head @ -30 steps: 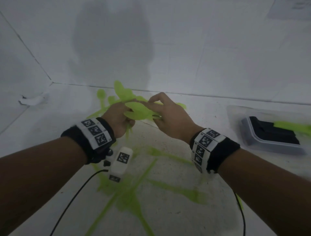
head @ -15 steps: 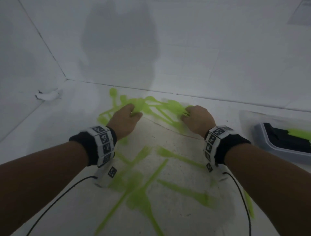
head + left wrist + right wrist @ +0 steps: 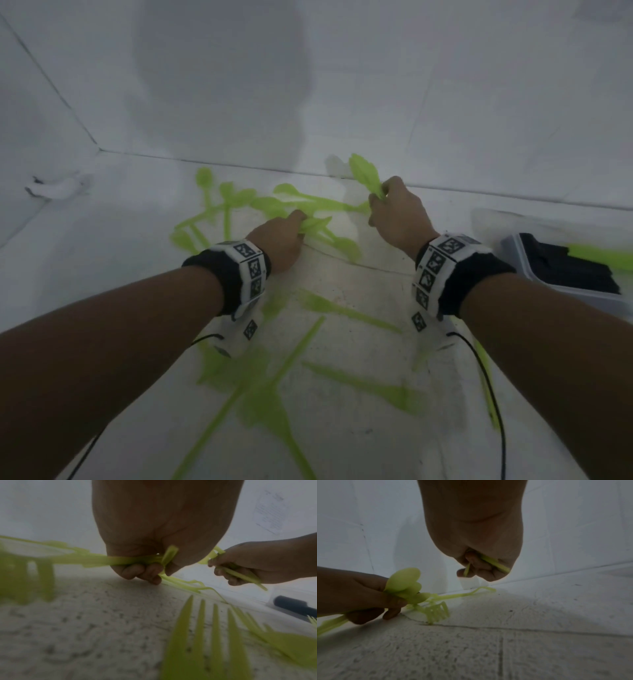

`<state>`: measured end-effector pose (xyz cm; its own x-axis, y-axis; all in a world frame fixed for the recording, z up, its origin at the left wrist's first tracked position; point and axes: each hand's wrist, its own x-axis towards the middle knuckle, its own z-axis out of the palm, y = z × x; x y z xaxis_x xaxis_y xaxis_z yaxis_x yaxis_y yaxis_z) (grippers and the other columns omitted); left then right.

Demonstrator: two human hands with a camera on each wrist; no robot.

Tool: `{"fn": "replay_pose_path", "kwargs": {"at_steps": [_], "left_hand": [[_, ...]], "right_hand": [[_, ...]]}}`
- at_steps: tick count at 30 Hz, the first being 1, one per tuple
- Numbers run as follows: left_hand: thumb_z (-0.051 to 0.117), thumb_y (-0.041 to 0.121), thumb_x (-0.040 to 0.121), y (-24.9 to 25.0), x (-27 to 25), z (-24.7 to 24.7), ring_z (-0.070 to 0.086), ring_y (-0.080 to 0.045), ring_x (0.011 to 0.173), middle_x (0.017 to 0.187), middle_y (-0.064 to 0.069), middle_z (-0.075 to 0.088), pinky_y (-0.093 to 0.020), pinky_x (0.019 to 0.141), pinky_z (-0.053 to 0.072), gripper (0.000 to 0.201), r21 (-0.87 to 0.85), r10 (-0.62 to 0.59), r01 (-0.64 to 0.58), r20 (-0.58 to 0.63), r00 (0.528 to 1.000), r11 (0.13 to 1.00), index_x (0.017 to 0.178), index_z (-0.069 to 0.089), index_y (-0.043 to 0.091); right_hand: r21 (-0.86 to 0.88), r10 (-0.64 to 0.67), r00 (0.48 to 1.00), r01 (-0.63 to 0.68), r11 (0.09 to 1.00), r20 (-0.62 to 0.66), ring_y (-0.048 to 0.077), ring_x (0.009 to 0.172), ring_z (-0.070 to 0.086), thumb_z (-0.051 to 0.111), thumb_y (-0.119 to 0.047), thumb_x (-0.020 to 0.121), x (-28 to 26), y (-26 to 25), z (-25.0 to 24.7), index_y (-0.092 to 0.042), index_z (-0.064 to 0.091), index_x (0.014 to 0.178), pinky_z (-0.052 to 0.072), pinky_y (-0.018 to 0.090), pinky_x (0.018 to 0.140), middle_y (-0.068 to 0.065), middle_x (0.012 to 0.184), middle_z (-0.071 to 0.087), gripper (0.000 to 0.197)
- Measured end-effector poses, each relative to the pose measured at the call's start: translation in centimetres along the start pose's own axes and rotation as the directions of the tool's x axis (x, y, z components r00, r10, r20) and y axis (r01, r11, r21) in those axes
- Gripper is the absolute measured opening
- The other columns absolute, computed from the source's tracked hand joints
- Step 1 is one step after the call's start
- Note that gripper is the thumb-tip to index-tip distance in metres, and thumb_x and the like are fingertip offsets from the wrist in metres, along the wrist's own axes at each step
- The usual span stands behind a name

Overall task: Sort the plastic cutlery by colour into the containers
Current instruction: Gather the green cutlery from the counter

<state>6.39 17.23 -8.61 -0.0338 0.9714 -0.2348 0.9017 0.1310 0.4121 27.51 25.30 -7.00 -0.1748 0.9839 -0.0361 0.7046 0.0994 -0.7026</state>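
Both hands are full here: the left hand (image 3: 279,240) has its fingers curled around a bunch of green cutlery (image 3: 96,559) low on the floor (image 3: 342,428), and the right hand (image 3: 399,214) grips green spoons (image 3: 364,173) lifted just above it. The container (image 3: 534,274) sits off to the right, dark cutlery inside.

Cutlery (image 3: 318,308) is scattered all over the surface (image 3: 359,428) in front, spoons further back near the wall (image 3: 479,102), container (image 3: 565,270) off to the right.
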Motion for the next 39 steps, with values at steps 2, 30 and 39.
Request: {"fn": "replay_pose_path", "kwargs": {"at_steps": [2,30,39], "left_hand": [[0.037,0.022,0.107,0.0,-0.1,0.3,0.060,-0.041,0.103,0.124,-0.021,0.055,-0.048,0.092,0.049,0.040,0.009,-0.018,0.019,-0.041,0.999,1.000,0.146,0.037,0.016],[0.064,0.038,0.093,-1.2,1.1,-0.5,0.057,-0.036,0.117,0.132,-0.015,0.058,-0.039,0.090,0.048,0.064,-0.491,-0.495,0.357,-0.183,0.849,0.794,0.142,0.040,0.004],[0.068,0.026,0.095,-4.5,-4.9,-3.5,0.069,-0.021,0.088,0.084,0.003,0.077,-0.042,0.089,0.055,0.017,-0.683,-0.355,0.018,-0.357,0.864,0.730,0.089,0.072,0.011]], "right_hand": [[0.099,0.013,1.000,-0.014,0.995,0.013,0.031,0.089,0.066,0.044,-0.032,0.107,0.0,0.1,0.1,-0.013,0.040,0.132,0.053,0.042,0.077,0.011,0.095,0.068,0.032],[-0.161,-0.131,0.983,0.151,0.975,0.132,0.026,0.087,0.055,0.055,-0.036,0.102,2.8,-1.1,3.4,-0.010,0.060,0.094,0.034,0.033,0.071,0.003,0.090,0.060,0.028],[-0.370,-0.171,0.956,0.252,0.894,0.238,0.034,0.111,0.061,0.052,-0.032,0.101,2.5,-3.8,5.1,-0.014,0.067,0.115,0.043,0.033,0.080,0.009,0.117,0.067,0.027]]}}
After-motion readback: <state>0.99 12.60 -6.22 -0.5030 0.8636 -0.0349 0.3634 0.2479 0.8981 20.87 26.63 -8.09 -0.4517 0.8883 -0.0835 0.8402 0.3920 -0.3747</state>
